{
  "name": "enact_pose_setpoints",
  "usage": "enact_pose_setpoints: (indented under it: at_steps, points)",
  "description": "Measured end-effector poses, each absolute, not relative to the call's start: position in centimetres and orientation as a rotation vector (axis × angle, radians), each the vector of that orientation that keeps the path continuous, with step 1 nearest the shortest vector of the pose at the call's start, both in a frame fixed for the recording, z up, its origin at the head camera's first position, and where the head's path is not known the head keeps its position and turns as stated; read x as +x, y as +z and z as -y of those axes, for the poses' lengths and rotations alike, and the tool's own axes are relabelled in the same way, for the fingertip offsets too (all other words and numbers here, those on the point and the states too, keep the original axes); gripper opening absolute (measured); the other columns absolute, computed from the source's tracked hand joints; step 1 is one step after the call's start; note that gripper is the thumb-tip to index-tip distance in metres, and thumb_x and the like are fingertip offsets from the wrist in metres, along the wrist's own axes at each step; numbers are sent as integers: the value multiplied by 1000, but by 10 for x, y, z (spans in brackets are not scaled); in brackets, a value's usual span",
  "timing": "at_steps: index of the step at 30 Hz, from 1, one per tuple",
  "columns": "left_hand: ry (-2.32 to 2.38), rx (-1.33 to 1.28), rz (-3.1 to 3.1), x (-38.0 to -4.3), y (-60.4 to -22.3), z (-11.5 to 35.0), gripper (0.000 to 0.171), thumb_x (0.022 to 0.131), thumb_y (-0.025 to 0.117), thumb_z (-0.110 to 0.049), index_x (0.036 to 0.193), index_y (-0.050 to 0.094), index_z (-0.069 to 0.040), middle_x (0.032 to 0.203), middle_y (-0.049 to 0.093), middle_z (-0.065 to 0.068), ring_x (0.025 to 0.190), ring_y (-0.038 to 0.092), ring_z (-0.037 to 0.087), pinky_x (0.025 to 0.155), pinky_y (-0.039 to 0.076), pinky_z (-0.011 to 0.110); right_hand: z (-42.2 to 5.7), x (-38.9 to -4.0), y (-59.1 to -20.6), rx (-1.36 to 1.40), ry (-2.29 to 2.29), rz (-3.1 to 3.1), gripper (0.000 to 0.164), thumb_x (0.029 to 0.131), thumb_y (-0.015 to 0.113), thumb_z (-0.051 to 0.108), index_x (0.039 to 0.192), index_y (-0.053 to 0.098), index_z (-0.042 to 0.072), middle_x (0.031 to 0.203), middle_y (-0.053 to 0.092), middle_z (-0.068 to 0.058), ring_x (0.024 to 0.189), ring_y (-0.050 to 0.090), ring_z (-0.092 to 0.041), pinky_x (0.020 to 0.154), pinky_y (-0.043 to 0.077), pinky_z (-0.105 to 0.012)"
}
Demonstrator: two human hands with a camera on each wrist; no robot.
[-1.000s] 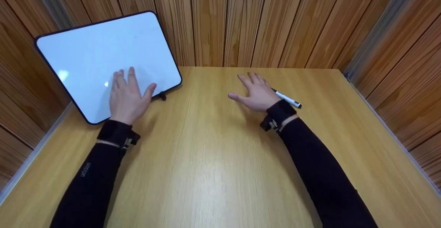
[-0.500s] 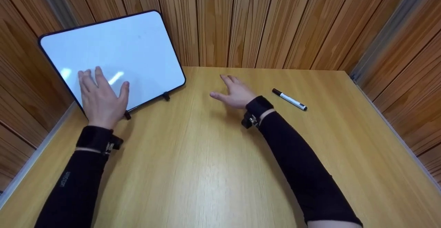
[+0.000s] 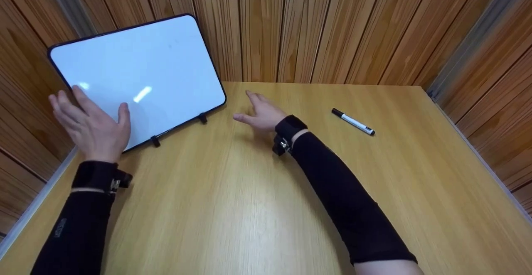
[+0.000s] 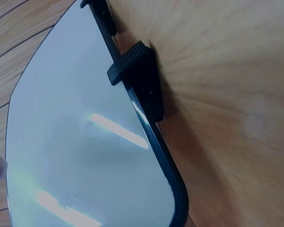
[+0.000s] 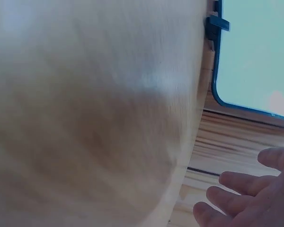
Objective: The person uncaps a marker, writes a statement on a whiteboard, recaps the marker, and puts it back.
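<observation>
A whiteboard (image 3: pixel 141 67) with a thin black frame stands tilted back on two black stand feet (image 3: pixel 155 141) at the table's back left. In front of its lower left corner is my left hand (image 3: pixel 93 125), fingers spread and straight, holding nothing; whether it touches the board I cannot tell. My right hand (image 3: pixel 264 115) hovers over the table to the right of the board, fingers extended and thumb apart. In the right wrist view, its fingers (image 5: pixel 236 184) are spread, with the board (image 5: pixel 255 56) beyond them. The left wrist view shows the board's face (image 4: pixel 80 118) and a stand clip (image 4: pixel 132 61) close up.
A white marker (image 3: pixel 353 121) with a black cap lies on the wooden table (image 3: pixel 232 208) at the right. Wood-panelled walls (image 3: pixel 266 25) close off the back and both sides.
My left hand has moved left across the front of the board to its left edge. My right hand has moved left, away from the marker and towards the board.
</observation>
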State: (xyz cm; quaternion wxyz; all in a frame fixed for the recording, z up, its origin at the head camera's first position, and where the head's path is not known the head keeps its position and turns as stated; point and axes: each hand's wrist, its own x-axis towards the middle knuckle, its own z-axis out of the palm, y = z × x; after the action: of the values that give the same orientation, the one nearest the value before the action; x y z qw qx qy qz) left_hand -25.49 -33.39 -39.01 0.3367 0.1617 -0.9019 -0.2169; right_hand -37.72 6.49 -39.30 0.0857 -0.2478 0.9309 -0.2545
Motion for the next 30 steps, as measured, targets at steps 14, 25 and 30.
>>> enact_pose_setpoints:
  at_steps: [14, 25, 30]
  points:
    - [-1219, 738, 2332, -240, -387, 363, 113, 107, 46, -72, 173, -27, -17, 182, -16, 19, 161, 27, 39, 113, 43, 55, -21, -375, -398, -691, -894, -2649, 117, 101, 60, 81, 180, 7, 13, 184, 14, -21, 169, 20, -36, 135, 22, -50]
    - [-1491, 805, 2180, -238, -395, 367, 106, 109, 46, -70, 177, -16, -17, 186, -11, 4, 169, 3, 18, 135, 9, 35, 0, -374, -405, -727, -1104, -2514, 114, 104, 59, 77, 179, 5, 10, 185, 15, -18, 166, 28, -36, 133, 28, -48]
    - [-1658, 801, 2101, -239, -398, 364, 101, 111, 48, -69, 178, -7, -17, 187, 4, 5, 167, 13, 16, 135, 14, 35, 6, -375, -410, -710, -1197, -2457, 113, 105, 59, 74, 179, 6, 7, 184, 16, -20, 165, 31, -37, 132, 31, -49]
